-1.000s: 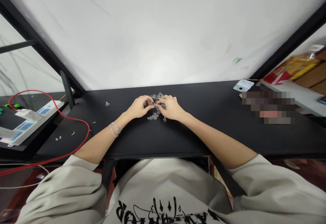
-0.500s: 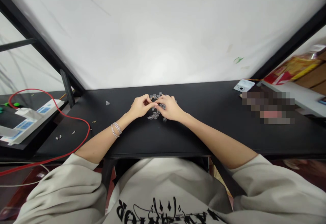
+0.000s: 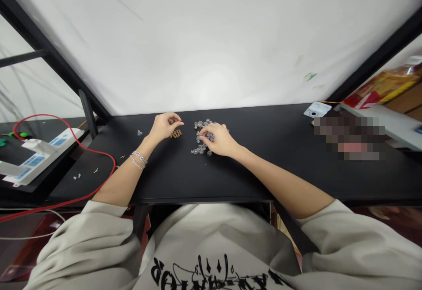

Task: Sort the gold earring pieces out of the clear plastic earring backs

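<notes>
My left hand (image 3: 165, 126) hovers over a small heap of brown corks (image 3: 176, 134), its thumb and forefinger drawn into a pinch. Whatever may be between those fingertips is too small to make out. Several tiny clear glass bottles (image 3: 200, 150) lie loosely grouped in the middle of the black table. Over this group rests my right hand (image 3: 218, 138), with thumb and fingers closed on a small glass bottle. The hand hides part of the group. One more clear piece (image 3: 140, 132) lies apart, to the left of my left hand.
A red cable (image 3: 99, 151) curves across the table's left side, by a white power strip (image 3: 39, 160). Small metallic bits (image 3: 78, 176) lie near it. A pale blue camera-like object (image 3: 317, 110) and a blurred-out item (image 3: 347, 138) sit at the right.
My left hand has left my right hand and moved left, uncovering the corks. My right hand has stayed over the glass bottles.
</notes>
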Demonstrator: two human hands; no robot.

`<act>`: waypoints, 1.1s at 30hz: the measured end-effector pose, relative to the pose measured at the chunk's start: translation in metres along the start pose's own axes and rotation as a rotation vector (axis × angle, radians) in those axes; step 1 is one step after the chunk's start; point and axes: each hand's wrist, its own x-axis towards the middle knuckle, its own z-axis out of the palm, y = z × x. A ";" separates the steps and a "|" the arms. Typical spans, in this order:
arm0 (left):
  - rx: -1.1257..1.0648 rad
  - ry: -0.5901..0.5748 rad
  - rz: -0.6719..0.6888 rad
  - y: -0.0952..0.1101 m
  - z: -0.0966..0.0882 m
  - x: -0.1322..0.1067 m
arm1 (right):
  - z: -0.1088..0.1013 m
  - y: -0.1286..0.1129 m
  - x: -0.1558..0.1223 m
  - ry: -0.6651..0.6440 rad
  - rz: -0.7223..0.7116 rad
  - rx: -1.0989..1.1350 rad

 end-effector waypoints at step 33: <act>0.289 -0.403 0.132 -0.009 0.001 -0.002 | 0.001 0.002 0.001 0.000 0.036 0.002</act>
